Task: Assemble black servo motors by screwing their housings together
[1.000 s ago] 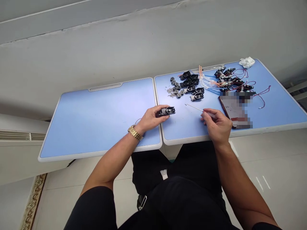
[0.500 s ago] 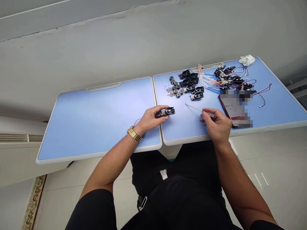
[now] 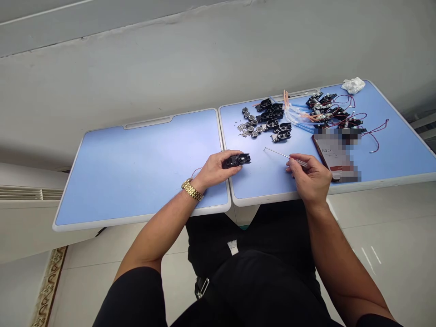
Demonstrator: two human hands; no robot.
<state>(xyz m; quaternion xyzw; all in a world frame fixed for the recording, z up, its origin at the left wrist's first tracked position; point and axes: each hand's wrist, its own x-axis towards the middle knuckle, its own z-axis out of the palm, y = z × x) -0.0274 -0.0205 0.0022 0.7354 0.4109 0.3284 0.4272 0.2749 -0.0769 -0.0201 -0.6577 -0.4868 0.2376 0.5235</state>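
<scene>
My left hand [image 3: 218, 169] is closed round a black part [image 3: 242, 159] with a round metal piece in it, held over the table near the seam. A thin red wire shows behind the wrist. My right hand [image 3: 311, 177] grips a screwdriver [image 3: 277, 153], its thin shaft pointing left and its tip apart from the black part. A tiny dark thing shows at the tip, too small to name. Beyond the hands lie several black housings [image 3: 282, 135], several round metal pieces [image 3: 255, 134] and a scatter of small screws [image 3: 243, 130].
Two blue tabletops [image 3: 146, 168] meet at a seam. At the right lie a phone [image 3: 329, 156], several black assemblies [image 3: 347, 122] with red wires, blue and orange tubes [image 3: 299, 119] and a crumpled white tissue [image 3: 353, 85]. A wall [image 3: 136, 81] stands behind.
The black part in my left hand has turned slightly. Everything on the table appears shifted slightly right in the view; both hands keep their hold.
</scene>
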